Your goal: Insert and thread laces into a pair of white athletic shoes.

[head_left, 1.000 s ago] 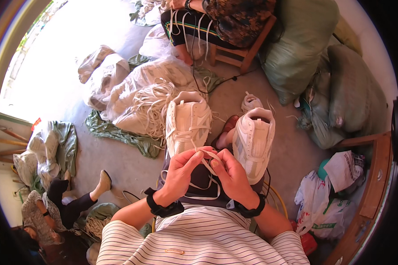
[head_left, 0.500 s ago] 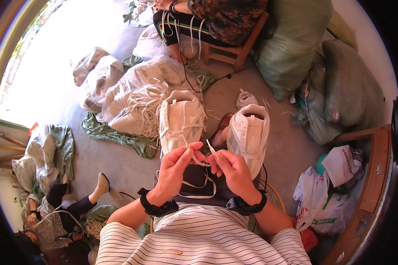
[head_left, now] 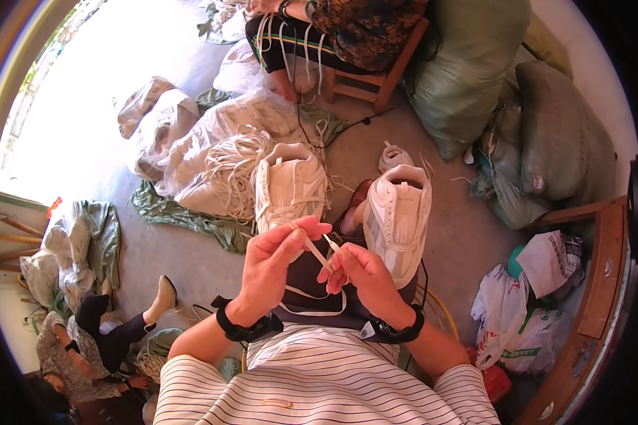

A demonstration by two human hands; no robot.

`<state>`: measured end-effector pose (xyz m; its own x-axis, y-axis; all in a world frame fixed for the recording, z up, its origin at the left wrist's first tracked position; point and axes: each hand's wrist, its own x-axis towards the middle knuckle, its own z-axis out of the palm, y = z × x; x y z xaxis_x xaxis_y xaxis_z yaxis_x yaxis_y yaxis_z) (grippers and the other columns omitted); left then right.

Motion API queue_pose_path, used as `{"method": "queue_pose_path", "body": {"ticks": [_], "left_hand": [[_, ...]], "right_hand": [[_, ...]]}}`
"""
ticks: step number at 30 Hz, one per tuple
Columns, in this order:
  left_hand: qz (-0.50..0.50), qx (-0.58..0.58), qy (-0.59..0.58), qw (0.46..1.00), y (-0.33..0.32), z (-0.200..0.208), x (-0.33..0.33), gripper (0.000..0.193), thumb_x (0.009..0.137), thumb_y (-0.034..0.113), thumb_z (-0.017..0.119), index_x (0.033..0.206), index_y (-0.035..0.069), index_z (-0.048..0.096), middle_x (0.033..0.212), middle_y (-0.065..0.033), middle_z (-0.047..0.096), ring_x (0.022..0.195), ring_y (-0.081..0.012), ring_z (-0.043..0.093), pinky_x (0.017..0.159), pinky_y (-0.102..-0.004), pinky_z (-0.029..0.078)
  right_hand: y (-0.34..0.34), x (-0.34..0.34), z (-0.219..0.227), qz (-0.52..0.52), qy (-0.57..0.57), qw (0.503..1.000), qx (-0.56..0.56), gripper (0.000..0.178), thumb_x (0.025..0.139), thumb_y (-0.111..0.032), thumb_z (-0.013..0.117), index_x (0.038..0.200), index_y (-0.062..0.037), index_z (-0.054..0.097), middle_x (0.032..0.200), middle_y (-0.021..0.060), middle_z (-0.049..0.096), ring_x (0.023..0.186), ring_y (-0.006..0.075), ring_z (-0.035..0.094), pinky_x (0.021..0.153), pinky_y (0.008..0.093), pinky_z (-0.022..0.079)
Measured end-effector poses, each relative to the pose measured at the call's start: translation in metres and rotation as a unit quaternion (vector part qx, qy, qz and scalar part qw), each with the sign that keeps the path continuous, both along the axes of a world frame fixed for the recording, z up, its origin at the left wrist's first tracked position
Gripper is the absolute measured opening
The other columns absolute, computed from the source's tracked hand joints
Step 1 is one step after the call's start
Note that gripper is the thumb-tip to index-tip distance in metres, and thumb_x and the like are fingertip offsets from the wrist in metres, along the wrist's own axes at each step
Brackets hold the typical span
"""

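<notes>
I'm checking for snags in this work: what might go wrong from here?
1. The left hand and right hand hold the narrow lace by the fingers alone, so it could slip free.
2. Slack lace loops over the dark trousers; it might twist or catch.
3. Neither hand appears to grip the left shoe or right shoe, so a tug or knee movement might tip one.

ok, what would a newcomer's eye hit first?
The bare left hand and right hand, just below centre, pinch a flat cream shoelace near two off-white shoes. Next, a tangled heap of cream laces left of the shoes, and bulging grey-green sacks at upper right.
</notes>
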<state>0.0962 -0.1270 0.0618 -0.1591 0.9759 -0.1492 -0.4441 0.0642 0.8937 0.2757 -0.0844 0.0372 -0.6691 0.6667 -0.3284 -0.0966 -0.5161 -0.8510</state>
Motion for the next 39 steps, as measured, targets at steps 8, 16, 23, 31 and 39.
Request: {"method": "queue_pose_path", "body": {"ticks": [8,16,23,31,39], "left_hand": [[-0.015,0.010,-0.088,0.996,-0.001,0.008,-0.021,0.031,0.102,0.016,0.050,0.124,-0.002,0.061,0.097,-0.0092,0.069,0.073,-0.0071,0.056,0.069,-0.0222,0.046],[0.002,0.042,-0.159,0.986,0.003,0.008,-0.023,0.033,0.103,0.015,0.046,0.128,-0.004,0.056,0.100,-0.0084,0.065,0.078,-0.0112,0.061,0.072,-0.0245,0.050],[0.003,0.038,-0.139,0.990,0.000,0.006,-0.029,0.031,0.102,0.012,0.046,0.126,-0.005,0.055,0.104,-0.0119,0.065,0.086,-0.0144,0.065,0.079,-0.0256,0.054],[0.030,0.012,-0.088,0.996,-0.006,-0.001,-0.037,0.024,0.102,0.014,0.050,0.116,-0.001,0.061,0.097,-0.0119,0.069,0.077,-0.0112,0.065,0.069,-0.0236,0.055],[0.086,0.015,-0.044,0.995,-0.006,0.001,-0.039,0.024,0.102,0.016,0.049,0.107,-0.001,0.064,0.090,-0.0106,0.070,0.066,-0.0077,0.060,0.059,-0.0204,0.050]], "right_hand": [[0.001,0.004,0.002,0.040,-0.022,0.999,-0.012,0.031,0.106,-0.030,0.039,0.089,-0.0074,0.053,0.071,0.0011,0.058,0.056,0.0034,0.045,0.052,0.0182,0.037],[-0.004,-0.010,0.010,0.003,-0.022,1.000,-0.015,0.023,0.101,-0.027,0.053,0.092,-0.0059,0.054,0.073,-0.0030,0.052,0.059,0.0025,0.043,0.054,0.0185,0.036],[-0.008,-0.013,0.002,-0.007,-0.023,0.999,-0.029,0.025,0.100,-0.027,0.055,0.101,-0.0024,0.060,0.071,-0.0025,0.053,0.059,0.0026,0.043,0.053,0.0184,0.033],[-0.013,-0.014,-0.002,0.014,-0.041,0.999,-0.030,0.028,0.102,-0.028,0.050,0.103,-0.0019,0.062,0.069,0.0009,0.060,0.050,0.0017,0.032,0.047,0.0180,0.025],[-0.016,-0.015,0.007,0.063,-0.044,0.997,-0.010,0.027,0.102,-0.024,0.051,0.112,-0.0002,0.059,0.076,0.0032,0.064,0.053,0.0010,0.034,0.049,0.0166,0.026]]}}
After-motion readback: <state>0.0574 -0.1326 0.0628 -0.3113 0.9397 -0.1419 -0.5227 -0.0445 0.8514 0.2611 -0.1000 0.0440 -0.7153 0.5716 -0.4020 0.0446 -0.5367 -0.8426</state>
